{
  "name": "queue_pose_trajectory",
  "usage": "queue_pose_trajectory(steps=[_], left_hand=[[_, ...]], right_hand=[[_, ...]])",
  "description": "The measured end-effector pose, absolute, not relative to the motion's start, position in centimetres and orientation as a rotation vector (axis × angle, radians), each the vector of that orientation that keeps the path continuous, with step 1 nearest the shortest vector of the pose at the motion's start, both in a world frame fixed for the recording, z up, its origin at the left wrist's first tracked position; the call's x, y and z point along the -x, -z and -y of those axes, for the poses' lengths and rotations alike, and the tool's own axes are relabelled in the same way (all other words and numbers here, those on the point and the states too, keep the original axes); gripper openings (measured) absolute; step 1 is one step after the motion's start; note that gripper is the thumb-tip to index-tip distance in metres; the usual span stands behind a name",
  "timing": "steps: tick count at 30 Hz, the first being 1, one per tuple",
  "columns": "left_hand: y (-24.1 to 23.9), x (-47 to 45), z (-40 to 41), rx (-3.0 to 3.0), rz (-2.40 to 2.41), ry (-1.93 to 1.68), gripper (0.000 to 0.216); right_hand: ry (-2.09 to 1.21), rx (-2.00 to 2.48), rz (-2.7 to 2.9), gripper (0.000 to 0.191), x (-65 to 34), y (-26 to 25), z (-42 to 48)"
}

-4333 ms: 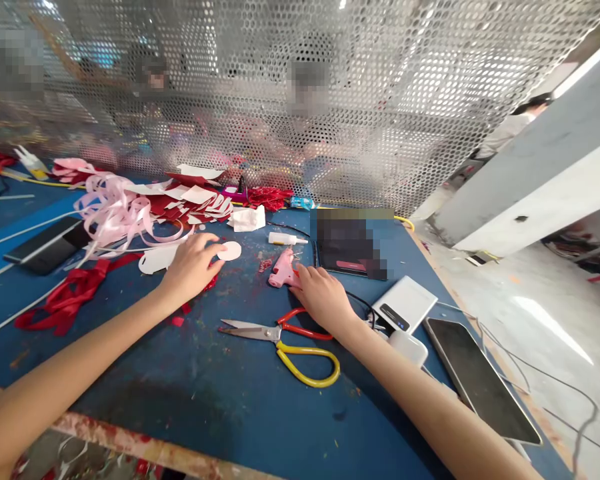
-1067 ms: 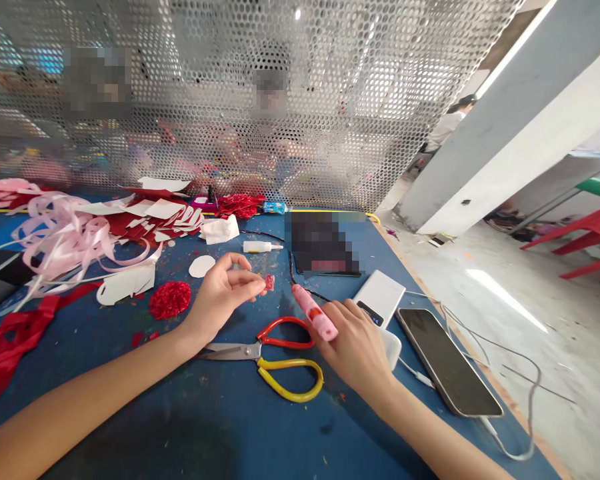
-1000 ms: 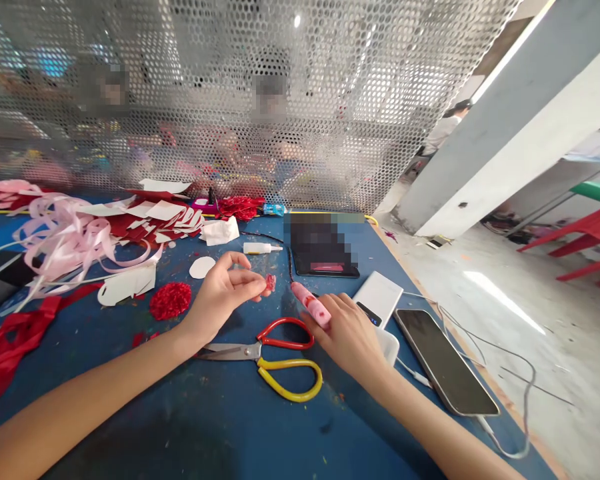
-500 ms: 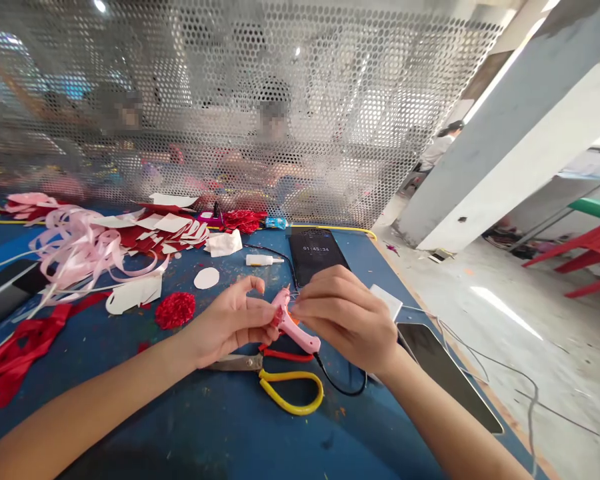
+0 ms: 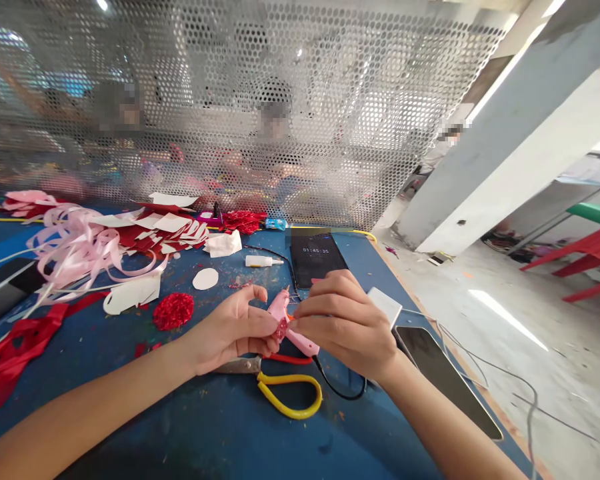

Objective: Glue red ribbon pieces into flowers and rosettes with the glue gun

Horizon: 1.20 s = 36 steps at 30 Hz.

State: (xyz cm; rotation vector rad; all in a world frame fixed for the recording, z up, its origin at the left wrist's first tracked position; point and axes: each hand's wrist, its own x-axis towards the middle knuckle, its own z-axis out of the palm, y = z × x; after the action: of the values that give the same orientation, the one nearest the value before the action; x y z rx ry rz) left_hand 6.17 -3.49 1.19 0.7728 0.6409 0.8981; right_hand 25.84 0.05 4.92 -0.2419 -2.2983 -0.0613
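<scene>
Between the thumb and fingers of my left hand (image 5: 240,327) is a small red glittery piece (image 5: 281,329). The closed fingertips of my right hand (image 5: 347,320) meet its right edge, pinching there. A pink glue gun (image 5: 304,343) lies just behind the fingers, partly covered by them, its black cord curving right. Below the hands rest scissors (image 5: 293,400) with one yellow and one red handle; my left wrist is close to their blades. A red glittery pompom (image 5: 174,311) sits left of my left hand, near a white paper disc (image 5: 205,279).
Pink ribbon (image 5: 80,247), red ribbon (image 5: 25,347) and paper scraps (image 5: 165,223) pile up on the left. A small white bottle (image 5: 260,261) and a phone showing a timer (image 5: 317,257) lie ahead. At right is a dark tablet (image 5: 445,373). A perforated metal screen (image 5: 280,167) stands behind.
The small red piece has come down slightly and shows more of its glittery face. My right fingertips have closed in on its edge. The timer advanced one second.
</scene>
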Motion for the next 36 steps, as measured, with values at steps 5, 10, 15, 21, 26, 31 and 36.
queue_pose_trajectory(steps=[5, 10, 15, 21, 26, 31, 36], left_hand=[[-1.3, -6.0, 3.5, -0.783, -0.667, -0.879, 0.051], [-1.1, -5.9, 3.3, -0.799, -0.667, -0.89, 0.048], [-1.5, -4.6, 3.1, -1.023, -0.79, -1.056, 0.035], [1.3, 2.4, 5.1, -1.67, -1.683, -1.096, 0.032], [6.6, 7.1, 7.3, -1.888, -2.138, -0.757, 0.073], [8.1, 7.9, 6.7, -1.862, -2.167, -0.631, 0.081], [7.1, 7.8, 4.9, -1.852, -2.126, -0.624, 0.082]], right_hand=[[0.074, 0.227, 2.314, 0.015, -25.9, -4.5, -0.3], [0.028, 0.229, 2.332, 0.016, -25.7, -4.4, -0.2], [-0.241, 0.552, 2.179, 0.01, -24.9, -4.5, 0.7], [-1.012, 1.024, 1.834, 0.008, -24.5, -4.3, 0.8], [-1.27, 1.111, 1.704, 0.013, -24.3, -4.1, 0.4], [-1.279, 1.17, 1.703, 0.014, -24.0, -3.9, 0.3], [-1.169, 1.138, 1.77, 0.008, -23.9, -3.5, 0.3]])
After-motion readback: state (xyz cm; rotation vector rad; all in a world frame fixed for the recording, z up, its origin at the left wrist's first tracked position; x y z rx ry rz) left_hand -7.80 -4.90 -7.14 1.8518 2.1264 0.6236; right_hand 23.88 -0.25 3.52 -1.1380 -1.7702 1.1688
